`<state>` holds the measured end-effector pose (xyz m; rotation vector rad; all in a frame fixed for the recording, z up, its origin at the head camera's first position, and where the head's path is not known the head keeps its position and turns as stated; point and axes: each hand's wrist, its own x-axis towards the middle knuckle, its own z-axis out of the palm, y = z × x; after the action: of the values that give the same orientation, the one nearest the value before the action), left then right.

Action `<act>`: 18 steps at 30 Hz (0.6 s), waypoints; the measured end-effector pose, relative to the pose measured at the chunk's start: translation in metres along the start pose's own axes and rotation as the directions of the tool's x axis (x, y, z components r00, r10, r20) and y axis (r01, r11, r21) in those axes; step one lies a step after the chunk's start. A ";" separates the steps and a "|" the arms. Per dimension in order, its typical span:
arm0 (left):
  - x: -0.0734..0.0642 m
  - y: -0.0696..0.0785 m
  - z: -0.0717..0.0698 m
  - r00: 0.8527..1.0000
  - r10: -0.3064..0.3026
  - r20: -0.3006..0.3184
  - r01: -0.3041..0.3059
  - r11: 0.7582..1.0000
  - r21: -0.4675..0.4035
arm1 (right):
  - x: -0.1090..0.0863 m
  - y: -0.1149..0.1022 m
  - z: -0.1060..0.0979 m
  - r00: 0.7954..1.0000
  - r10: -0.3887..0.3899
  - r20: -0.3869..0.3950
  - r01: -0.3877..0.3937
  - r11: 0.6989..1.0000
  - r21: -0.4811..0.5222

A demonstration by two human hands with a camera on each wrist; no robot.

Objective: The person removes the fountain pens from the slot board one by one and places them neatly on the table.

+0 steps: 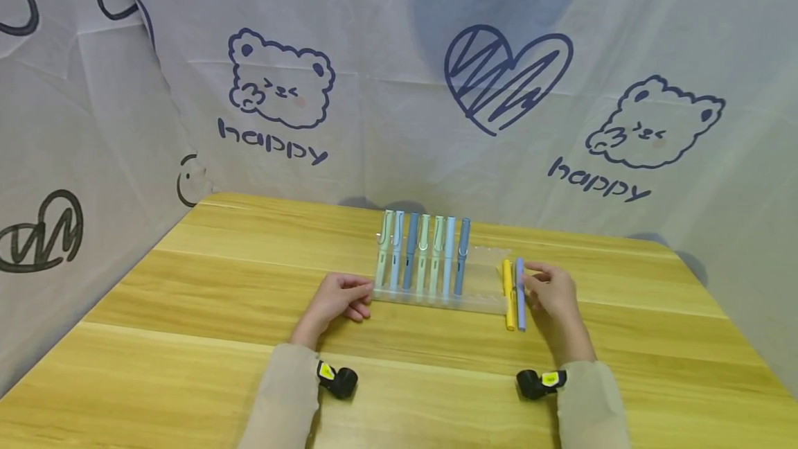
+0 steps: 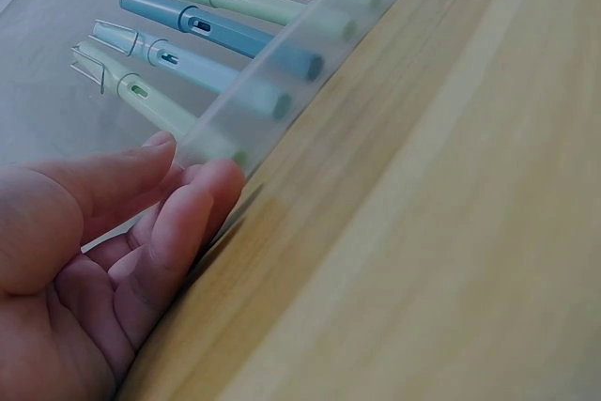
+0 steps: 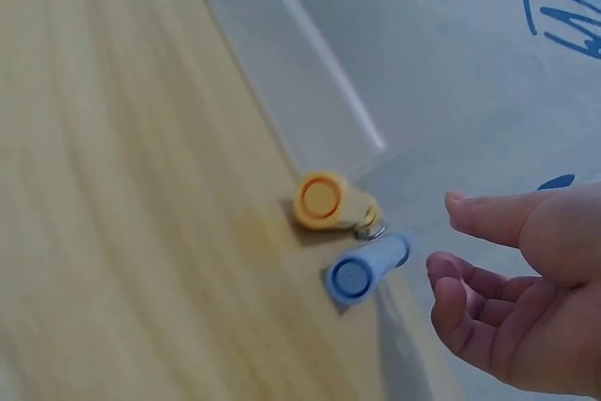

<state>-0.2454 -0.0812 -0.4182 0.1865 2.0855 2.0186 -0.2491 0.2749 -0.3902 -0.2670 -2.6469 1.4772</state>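
A clear plastic pen holder (image 1: 486, 272) lies on the table, carrying several pens side by side in pale green, light blue and dark blue. My left hand (image 1: 339, 298) pinches its near left corner between thumb and fingers, beside a pale green pen (image 2: 141, 93). By the holder's right end, a yellow pen (image 1: 509, 300) and a purple-blue pen (image 1: 521, 303) lie next to each other, ends toward me. Just right of the purple-blue pen is my right hand (image 1: 553, 293). In the right wrist view, its thumb and fingers are apart with nothing between them.
The wooden table (image 1: 424, 380) extends around the holder on every side. A white cloth (image 1: 386, 123) printed with bears and hearts hangs behind it and along the left. Each wrist wears a small black camera (image 1: 341, 382).
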 end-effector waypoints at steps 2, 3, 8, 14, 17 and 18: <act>0.000 0.000 0.000 1.000 0.000 -0.001 0.000 1.000 0.001 | -0.001 -0.003 -0.001 0.999 -0.032 -0.022 0.032 0.999 -0.006; 0.000 0.000 0.000 1.000 0.001 0.000 -0.001 1.000 0.001 | -0.002 -0.005 -0.001 0.998 -0.048 -0.029 0.047 0.999 -0.005; 0.000 -0.001 -0.001 1.000 -0.002 -0.001 0.002 1.000 0.006 | -0.006 -0.013 -0.002 0.991 -0.120 -0.061 0.120 0.993 -0.012; -0.001 0.001 0.000 1.000 -0.006 -0.002 0.006 1.000 0.006 | -0.009 -0.022 0.000 0.984 -0.143 -0.109 0.148 0.988 0.043; -0.001 0.001 0.000 1.000 -0.007 -0.001 0.007 1.000 0.006 | -0.001 -0.014 0.002 0.976 -0.172 -0.135 0.186 0.978 0.093; -0.001 0.001 0.000 1.000 -0.006 -0.001 0.006 1.000 0.007 | 0.005 -0.008 0.004 0.972 -0.187 -0.145 0.204 0.973 0.112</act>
<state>-0.2446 -0.0810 -0.4173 0.1803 2.0905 2.0086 -0.2553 0.2688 -0.3857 -0.0877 -2.3864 1.4989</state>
